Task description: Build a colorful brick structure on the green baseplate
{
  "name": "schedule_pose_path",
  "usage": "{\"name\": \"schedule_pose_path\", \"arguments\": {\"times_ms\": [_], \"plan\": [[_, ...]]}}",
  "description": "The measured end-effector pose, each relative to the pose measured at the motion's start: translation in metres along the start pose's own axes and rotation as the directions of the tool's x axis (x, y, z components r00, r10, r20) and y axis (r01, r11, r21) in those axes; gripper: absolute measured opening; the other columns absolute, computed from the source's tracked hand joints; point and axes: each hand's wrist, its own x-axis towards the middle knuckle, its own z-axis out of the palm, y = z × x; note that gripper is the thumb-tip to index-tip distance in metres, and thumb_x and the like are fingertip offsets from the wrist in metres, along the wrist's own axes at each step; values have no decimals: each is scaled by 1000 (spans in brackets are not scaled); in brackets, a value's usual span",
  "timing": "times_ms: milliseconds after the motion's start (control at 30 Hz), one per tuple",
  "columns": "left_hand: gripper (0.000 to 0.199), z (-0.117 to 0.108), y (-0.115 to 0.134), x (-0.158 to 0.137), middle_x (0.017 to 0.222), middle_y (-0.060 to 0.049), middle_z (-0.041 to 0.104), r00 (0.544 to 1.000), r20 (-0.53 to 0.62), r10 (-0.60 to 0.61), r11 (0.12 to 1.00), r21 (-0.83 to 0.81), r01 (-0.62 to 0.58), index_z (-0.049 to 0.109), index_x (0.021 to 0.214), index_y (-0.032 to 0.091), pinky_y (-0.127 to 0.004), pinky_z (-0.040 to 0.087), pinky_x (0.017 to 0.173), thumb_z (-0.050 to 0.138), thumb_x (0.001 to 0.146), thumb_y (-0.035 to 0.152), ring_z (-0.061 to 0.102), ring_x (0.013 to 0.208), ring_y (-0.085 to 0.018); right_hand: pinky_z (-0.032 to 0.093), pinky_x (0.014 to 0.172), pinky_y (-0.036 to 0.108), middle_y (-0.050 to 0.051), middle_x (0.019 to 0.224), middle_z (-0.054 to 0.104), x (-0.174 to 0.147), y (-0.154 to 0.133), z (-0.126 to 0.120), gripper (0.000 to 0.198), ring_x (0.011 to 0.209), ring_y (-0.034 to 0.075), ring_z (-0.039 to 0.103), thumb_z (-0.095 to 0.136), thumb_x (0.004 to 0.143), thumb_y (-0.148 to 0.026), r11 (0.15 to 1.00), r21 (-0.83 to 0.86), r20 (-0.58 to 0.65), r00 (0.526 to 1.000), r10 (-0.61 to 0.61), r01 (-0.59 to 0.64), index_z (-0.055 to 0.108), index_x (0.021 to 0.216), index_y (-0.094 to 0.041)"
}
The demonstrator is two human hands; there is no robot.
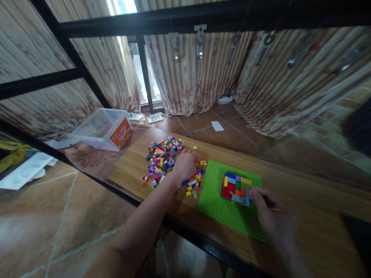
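A block build of coloured toy bricks (236, 188), with red, blue, yellow, green and orange on its top, stands over the green baseplate (214, 204). My right hand (274, 212) is closed at the build's right edge, thumb and forefinger pinching there. Whether a separate small brick sits between those fingers cannot be made out. Over at the right side of the loose toy bricks (159, 158), my left hand (185, 166) reaches down with its fingers curled. An orange-red brick (197, 160) shows right by its fingertips; what they grip is hidden.
The wooden bench top (313, 193) has a dark front edge. Beyond its left end stands a clear plastic box (101, 127) with an orange label. Dark metal bars (130, 25) cross above, with hanging metal clips. Papers (217, 126) lie on the tiled floor before the curtains.
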Motion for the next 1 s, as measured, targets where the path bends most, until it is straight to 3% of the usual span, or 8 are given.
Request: {"name": "schedule_pose_path", "arguments": {"times_ms": [267,500,633,733,833,1000], "plan": [[16,-8,-2,-3,95,-5,74,998,33,-46,995,-89,49,71,85,19,-32,49,90,60,76,13,65,93,-22,53,76,36,7,87,77,0,5,0,39,82,26,71,61,79,-56,999,16,22,999,-40,40,76,85,-21],[11,-14,-5,-4,76,-3,70,993,39,-112,983,-145,116,71,82,18,-27,47,71,62,79,22,63,71,-17,53,77,35,7,88,76,-2,1,2,35,83,25,70,62,80,-52,999,12,13,999,-47,47,76,85,-21],[15,-16,-4,-4,77,-2,71,999,3,-40,949,-311,39,71,80,16,-25,46,71,58,83,21,62,72,-15,54,77,35,7,86,75,0,0,1,35,82,24,69,60,81,-51,996,39,-3,997,-76,76,75,87,-20],[19,-10,5,-3,79,-2,71,1000,-2,11,830,-558,-10,72,82,15,-24,46,71,55,85,22,62,74,-14,54,78,36,7,86,75,1,0,-1,33,82,23,69,61,82,-49,993,89,-60,996,-66,71,75,88,-19],[19,0,23,-4,77,-2,70,999,47,18,660,-751,23,72,87,14,-22,47,68,58,84,25,60,71,-12,55,78,37,7,89,75,-1,-3,-1,29,82,22,69,63,81,-46,981,159,-95,991,-97,112,74,88,-20],[19,19,59,-16,66,0,64,980,187,66,430,-892,141,70,77,13,-20,42,57,65,81,31,52,58,-8,55,76,35,5,90,74,-10,-14,5,20,78,19,67,65,82,-40,934,187,-59,953,-298,304,74,88,-23]]}}
